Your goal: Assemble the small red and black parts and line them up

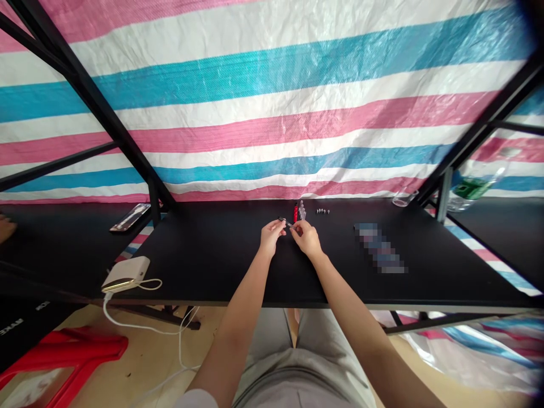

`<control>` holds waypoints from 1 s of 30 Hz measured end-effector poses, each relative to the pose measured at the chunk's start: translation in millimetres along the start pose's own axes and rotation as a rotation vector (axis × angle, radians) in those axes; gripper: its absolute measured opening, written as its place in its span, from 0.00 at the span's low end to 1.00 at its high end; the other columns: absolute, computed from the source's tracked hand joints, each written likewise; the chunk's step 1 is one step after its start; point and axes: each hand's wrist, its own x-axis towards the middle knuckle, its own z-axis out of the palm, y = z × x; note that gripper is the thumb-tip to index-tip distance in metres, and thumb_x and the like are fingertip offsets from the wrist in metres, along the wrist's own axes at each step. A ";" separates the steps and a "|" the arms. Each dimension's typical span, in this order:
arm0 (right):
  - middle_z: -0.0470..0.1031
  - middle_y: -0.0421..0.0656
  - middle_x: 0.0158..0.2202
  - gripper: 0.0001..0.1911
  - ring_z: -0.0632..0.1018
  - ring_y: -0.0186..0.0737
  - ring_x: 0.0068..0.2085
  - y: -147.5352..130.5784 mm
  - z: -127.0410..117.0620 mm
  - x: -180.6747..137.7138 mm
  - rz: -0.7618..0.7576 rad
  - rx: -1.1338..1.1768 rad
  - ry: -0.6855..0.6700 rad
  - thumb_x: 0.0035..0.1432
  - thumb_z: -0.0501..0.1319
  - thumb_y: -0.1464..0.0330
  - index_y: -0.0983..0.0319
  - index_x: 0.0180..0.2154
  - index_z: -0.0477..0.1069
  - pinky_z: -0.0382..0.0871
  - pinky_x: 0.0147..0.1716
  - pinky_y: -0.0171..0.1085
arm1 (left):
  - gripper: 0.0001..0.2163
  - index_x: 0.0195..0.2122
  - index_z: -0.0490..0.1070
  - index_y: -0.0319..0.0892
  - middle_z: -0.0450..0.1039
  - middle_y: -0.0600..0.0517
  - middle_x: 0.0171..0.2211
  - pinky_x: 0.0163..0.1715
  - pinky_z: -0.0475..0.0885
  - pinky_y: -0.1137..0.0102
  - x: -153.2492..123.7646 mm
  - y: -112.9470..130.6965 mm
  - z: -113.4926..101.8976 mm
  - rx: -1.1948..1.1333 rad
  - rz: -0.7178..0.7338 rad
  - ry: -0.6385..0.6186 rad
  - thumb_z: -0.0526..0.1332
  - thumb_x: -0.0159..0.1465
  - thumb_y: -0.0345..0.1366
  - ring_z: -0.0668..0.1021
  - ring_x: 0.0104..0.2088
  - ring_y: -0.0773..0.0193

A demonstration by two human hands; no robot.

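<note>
Between both hands is a slim pen (pixel 288 224) with a dark end and a clear barrel, held slantwise above the black table. My left hand (pixel 270 237) pinches its dark end, and the fingers of my right hand (pixel 307 238) are closed on the clear end. Just beyond my right hand lie red pen-like pieces (pixel 296 212) and several clear tube-shaped pieces (pixel 302 209). To their right sits a short row of small silvery pieces (pixel 323 211), too small to name.
The black table (pixel 204 249) has metal frame bars at both sides. A white power bank (pixel 126 273) with a cable is at left, a phone (pixel 131 217) farther back. A blurred-out flat object (pixel 379 247), a clear cup (pixel 404 197) and a bottle (pixel 470 190) are at right.
</note>
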 end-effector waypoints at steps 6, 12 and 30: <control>0.67 0.38 0.24 0.04 0.69 0.34 0.28 3.4 0.5 0.0 0.123 -0.130 -0.035 0.51 0.53 0.68 0.61 0.29 0.64 0.57 0.31 0.34 | 0.16 0.35 0.74 0.37 0.73 0.49 0.29 0.25 0.67 0.74 -2.4 0.7 3.2 0.162 0.115 0.062 0.66 0.48 0.41 0.70 0.22 0.73; 0.69 0.39 0.23 0.04 0.70 0.35 0.25 20.6 0.3 3.0 0.330 -0.016 0.056 0.48 0.54 0.67 0.61 0.28 0.65 0.60 0.29 0.33 | 0.13 0.35 0.74 0.38 0.73 0.49 0.30 0.29 0.67 0.72 -1.7 -6.5 1.1 0.455 0.248 0.003 0.63 0.51 0.40 0.71 0.25 0.70; 0.70 0.41 0.27 0.08 0.70 0.37 0.31 32.7 -2.9 13.6 0.410 -0.204 0.073 0.50 0.57 0.64 0.60 0.29 0.73 0.57 0.32 0.35 | 0.04 0.28 0.73 0.43 0.69 0.50 0.29 0.35 0.62 0.68 18.5 -16.8 26.9 1.305 0.389 0.014 0.61 0.56 0.36 0.70 0.34 0.61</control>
